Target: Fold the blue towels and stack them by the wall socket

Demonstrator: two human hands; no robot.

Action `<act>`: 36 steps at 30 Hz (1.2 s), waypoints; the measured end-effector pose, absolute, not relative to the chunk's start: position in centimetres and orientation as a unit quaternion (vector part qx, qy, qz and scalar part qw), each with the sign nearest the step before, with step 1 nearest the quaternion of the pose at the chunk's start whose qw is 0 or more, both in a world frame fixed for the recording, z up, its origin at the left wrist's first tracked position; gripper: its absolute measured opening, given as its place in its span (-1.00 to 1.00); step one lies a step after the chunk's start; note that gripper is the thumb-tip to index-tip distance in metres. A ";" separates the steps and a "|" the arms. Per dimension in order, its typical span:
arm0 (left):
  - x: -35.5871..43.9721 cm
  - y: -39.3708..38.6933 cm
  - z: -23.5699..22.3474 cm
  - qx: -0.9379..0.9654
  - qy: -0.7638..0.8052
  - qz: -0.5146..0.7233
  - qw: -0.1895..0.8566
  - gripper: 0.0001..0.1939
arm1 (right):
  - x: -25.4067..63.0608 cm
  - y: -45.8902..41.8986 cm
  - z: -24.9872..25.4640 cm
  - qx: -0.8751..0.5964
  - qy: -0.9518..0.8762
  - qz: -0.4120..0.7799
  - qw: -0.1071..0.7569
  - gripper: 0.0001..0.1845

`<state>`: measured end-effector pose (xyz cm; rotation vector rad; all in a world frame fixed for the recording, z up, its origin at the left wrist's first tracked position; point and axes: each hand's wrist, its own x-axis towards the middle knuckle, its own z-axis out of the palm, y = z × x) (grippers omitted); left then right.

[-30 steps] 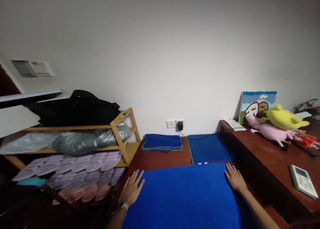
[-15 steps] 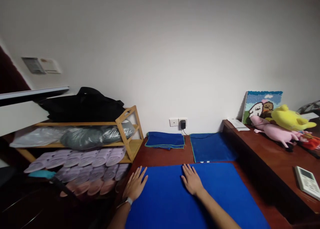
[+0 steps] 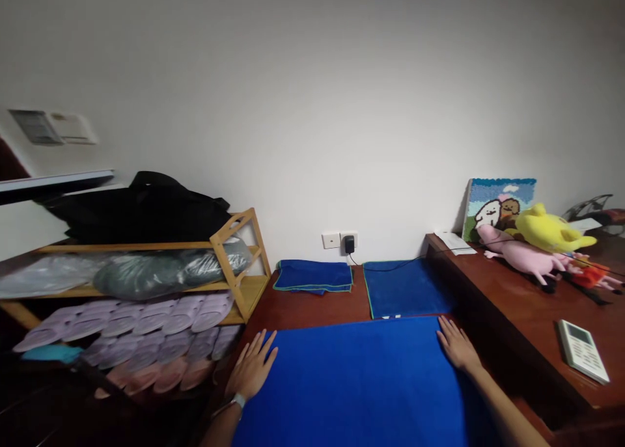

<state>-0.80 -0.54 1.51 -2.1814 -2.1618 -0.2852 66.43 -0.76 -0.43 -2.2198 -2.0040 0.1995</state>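
Note:
A bright blue cloth (image 3: 356,382) lies spread flat over the reddish-brown table (image 3: 312,310). My left hand (image 3: 252,365) rests flat at the cloth's far left corner, fingers stretched out, a watch band on the wrist. Over at the far right corner, my right hand (image 3: 459,345) lies flat with its fingers extended. Neither hand grips anything. Behind the spread cloth are a folded dark blue cloth (image 3: 315,275) with a light green edge and, to its right, another dark blue cloth (image 3: 405,287) lying flat. The near edge of the bright cloth is out of frame.
Left stands a wooden rack (image 3: 239,265) with bagged items, several lilac slippers (image 3: 156,317) and a black bag (image 3: 141,209). A raised ledge on the right holds a calculator-like device (image 3: 583,351), plush toys (image 3: 554,229) and a dog picture (image 3: 498,203). A plug (image 3: 349,243) trails a black cord.
My right hand has slid right across the bright blue cloth, from its far middle to the far right corner. My left hand stays at the left corner. The view has turned slightly right.

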 end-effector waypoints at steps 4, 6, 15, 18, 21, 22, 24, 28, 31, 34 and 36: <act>-0.9 -0.5 1.7 -0.707 -0.701 -0.082 0.029 -0.35 | 67.9 -0.7 -1.0 -0.739 -0.665 0.061 0.083 -0.21; -0.8 -0.5 1.8 -0.707 -0.702 -0.081 0.030 -0.35 | 67.6 -0.8 -0.9 -0.742 -0.663 0.057 0.081 -0.21; -0.4 -0.7 2.0 -0.701 -0.702 -0.115 0.041 -0.38 | 63.5 -0.4 3.3 -0.786 -0.616 0.005 0.044 -0.31; -0.3 -0.9 2.0 -0.701 -0.700 -0.131 0.051 -0.39 | 56.9 -0.1 4.8 -0.748 -0.655 -0.028 0.103 -0.35; -0.2 -1.0 2.0 -0.704 -0.695 -0.138 0.051 -0.41 | 48.7 -0.2 5.3 -0.640 -0.752 0.040 0.152 -0.36; -0.2 -1.0 2.0 -0.703 -0.695 -0.139 0.050 -0.41 | 46.3 -0.3 5.3 -0.605 -0.778 0.065 0.156 -0.35; -0.1 -1.1 2.1 -0.702 -0.698 -0.137 0.047 -0.41 | 42.8 -0.6 4.9 -0.561 -0.807 0.105 0.149 -0.33; -0.1 -1.1 2.2 -0.700 -0.701 -0.130 0.039 -0.40 | 42.4 -1.0 3.7 -0.576 -0.797 0.125 0.134 -0.31; -0.1 -1.0 2.1 -0.700 -0.701 -0.130 0.035 -0.40 | 47.0 -1.1 2.7 -0.610 -0.773 0.111 0.131 -0.32; -0.3 -0.9 1.9 -0.700 -0.701 -0.130 0.034 -0.39 | 53.7 -1.0 1.8 -0.650 -0.744 0.094 0.118 -0.31; -0.4 -0.8 1.8 -0.701 -0.700 -0.130 0.036 -0.39 | 58.4 -0.7 1.1 -0.688 -0.714 0.082 0.102 -0.29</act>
